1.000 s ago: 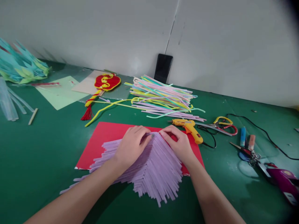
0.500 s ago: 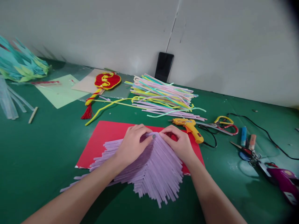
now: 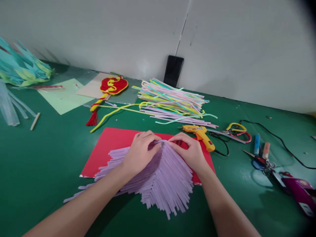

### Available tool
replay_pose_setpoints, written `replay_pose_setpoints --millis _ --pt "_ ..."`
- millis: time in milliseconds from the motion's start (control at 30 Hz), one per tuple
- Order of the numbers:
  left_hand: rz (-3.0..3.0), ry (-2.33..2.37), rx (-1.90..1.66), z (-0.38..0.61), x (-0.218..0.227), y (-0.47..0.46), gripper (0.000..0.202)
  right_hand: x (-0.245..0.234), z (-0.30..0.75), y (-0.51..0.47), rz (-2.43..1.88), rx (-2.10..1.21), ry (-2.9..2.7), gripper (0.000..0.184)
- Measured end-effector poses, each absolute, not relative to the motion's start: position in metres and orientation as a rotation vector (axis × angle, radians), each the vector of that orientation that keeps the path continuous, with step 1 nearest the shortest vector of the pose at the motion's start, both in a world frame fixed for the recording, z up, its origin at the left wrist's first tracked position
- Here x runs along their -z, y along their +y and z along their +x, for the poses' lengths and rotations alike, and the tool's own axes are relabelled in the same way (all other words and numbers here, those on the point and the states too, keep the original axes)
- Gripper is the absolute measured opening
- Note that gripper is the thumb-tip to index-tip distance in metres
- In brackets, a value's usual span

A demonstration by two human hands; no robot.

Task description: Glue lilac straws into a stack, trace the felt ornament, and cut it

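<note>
A fan-shaped piece made of many lilac pipe cleaners (image 3: 170,179), layered in V-shapes, lies over a red sheet (image 3: 98,154) on the green table. My left hand (image 3: 142,149) pinches its top edge on the left of the peak. On the other side of the peak, my right hand (image 3: 189,149) pinches the same edge between thumb and fingers. A small dark spot shows on the lilac surface between the two thumbs. My left forearm covers part of the piece's left side. Just beyond my right hand lies a yellow glue gun (image 3: 201,133).
Loose coloured pipe cleaners (image 3: 172,102) are heaped at the back, before a phone (image 3: 174,70) leaning on the wall. Scissors (image 3: 234,133), marker-like sticks and a purple tool (image 3: 298,194) lie right. A red and yellow fan ornament (image 3: 113,86) and green paper (image 3: 64,97) lie left.
Both hands hold almost the same place on the lilac piece. The dark spot at the peak looks slightly flatter and greyer; little else differs.
</note>
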State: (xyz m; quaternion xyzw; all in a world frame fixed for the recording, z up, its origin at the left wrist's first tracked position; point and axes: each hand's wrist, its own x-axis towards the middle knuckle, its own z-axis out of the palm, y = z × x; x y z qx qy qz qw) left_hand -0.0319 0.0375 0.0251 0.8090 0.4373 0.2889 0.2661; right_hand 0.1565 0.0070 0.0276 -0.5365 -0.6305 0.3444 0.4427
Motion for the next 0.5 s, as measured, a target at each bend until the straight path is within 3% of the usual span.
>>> replay_pose_setpoints --millis 500 --pt "2.133 1.156 -0.802 -0.0314 -0.0322 0.0350 0.005 -0.0254 0.1577 0.0079 -1.353 -0.957 -1.493 0.004"
